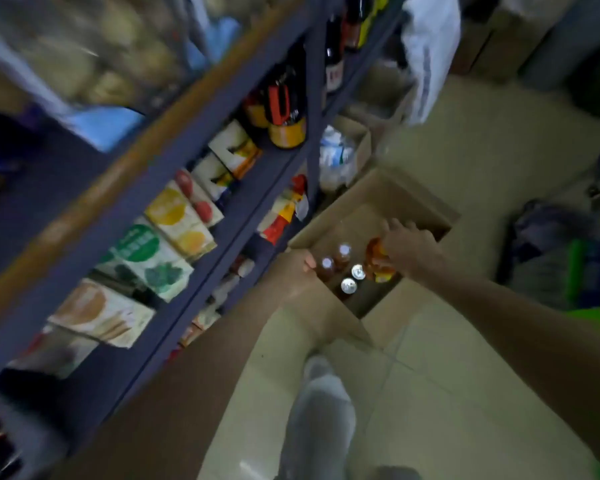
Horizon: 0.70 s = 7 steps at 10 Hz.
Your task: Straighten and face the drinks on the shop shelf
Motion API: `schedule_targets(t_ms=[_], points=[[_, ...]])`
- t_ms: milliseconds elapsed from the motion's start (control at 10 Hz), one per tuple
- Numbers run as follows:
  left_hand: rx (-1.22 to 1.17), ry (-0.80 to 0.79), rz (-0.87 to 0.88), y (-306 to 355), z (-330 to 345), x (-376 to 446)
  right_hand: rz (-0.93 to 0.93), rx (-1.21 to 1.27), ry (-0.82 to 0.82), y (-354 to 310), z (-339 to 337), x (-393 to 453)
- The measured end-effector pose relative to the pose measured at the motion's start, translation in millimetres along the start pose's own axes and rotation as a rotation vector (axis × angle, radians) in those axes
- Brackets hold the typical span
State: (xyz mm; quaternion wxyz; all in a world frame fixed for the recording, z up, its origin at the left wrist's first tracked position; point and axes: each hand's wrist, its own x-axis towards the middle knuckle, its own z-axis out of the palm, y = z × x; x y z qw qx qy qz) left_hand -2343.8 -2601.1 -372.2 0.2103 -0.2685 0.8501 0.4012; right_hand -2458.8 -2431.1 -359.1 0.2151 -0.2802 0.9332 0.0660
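Right hand [407, 245] clasps an orange bottle [378, 261] inside the floor box [395, 199], likely lifting stock for the shelf [201, 216], while left hand [291, 271] grips the box flap [326, 306], probably steadying it.

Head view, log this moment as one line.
right hand: grips bottle in box | left hand: on box flap
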Motion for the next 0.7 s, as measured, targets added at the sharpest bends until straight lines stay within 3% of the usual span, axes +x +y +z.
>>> schedule_targets(t_ms=[200,400,600,700], points=[[0.031,-0.102,0.027,-16.7,87.3,140.1,0.103,0.187,-0.156,53.5,124.5,125.2],[0.008,-0.033,-0.05,-77.5,174.9,243.6,0.203,0.369,-0.233,80.8,266.2,214.5],[0.02,-0.087,-0.081,-104.0,210.7,278.3,0.343,0.506,-0.339,89.4,335.5,234.2],[0.035,-0.088,-0.1,-101.1,216.2,278.4,0.26,0.433,-0.372,88.8,340.8,230.4]])
